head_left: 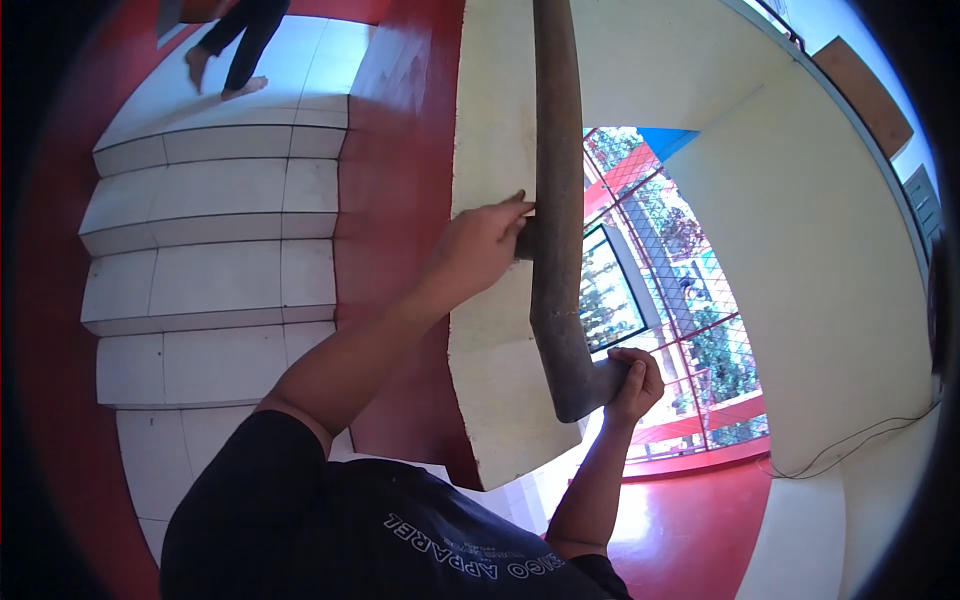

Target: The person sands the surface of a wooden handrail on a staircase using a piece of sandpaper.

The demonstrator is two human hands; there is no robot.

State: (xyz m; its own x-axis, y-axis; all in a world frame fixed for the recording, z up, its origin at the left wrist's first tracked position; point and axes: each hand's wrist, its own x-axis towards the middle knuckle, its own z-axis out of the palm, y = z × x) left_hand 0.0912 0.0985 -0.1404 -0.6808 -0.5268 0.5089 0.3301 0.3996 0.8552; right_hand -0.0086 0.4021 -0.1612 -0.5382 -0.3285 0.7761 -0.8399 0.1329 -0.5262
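A dark brown wooden handrail (559,180) runs down the middle of the head view, above a cream-topped low wall. Near its lower end it bends, and a short piece turns off to the right. My left hand (487,247) is at the rail's left side, its fingers curled about a short dark bracket (525,240) that joins the rail; part of its grip is hidden. My right hand (637,382) is closed round the tip of the short end piece, with the thumb on top.
White tiled steps (215,255) climb on the left beside a red wall band (400,200). At the top, a barefoot person (240,50) in dark trousers is walking. To the right are a red-barred window grille (700,300), a cream wall (820,250) and loose cables (850,440).
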